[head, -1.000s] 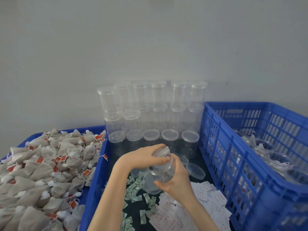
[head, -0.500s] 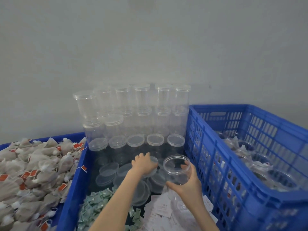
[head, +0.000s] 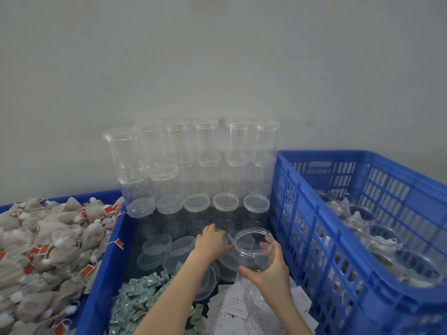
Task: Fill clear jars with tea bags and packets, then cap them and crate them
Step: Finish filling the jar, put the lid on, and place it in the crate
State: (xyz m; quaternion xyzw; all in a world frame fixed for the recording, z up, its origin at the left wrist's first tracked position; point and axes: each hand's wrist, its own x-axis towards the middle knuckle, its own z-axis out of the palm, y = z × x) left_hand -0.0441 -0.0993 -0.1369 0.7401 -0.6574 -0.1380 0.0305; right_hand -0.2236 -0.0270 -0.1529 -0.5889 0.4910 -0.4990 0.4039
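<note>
Lid came off: a second ago both hands were twisting the capped jar (head: 254, 250), tilted, low over the paper slips (head: 232, 308). Right hand (head: 268, 272) then raised the jar upright, mouth open, next to the blue crate (head: 314, 226). Left hand (head: 212, 243) moved away to the loose lids (head: 157, 243), fingers down among them.

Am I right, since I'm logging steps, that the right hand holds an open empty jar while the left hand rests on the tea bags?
Not quite. The right hand does hold the open, empty jar, but the left hand rests on the loose lids in the middle bin, not on the tea bags. The head view shows it.
</note>
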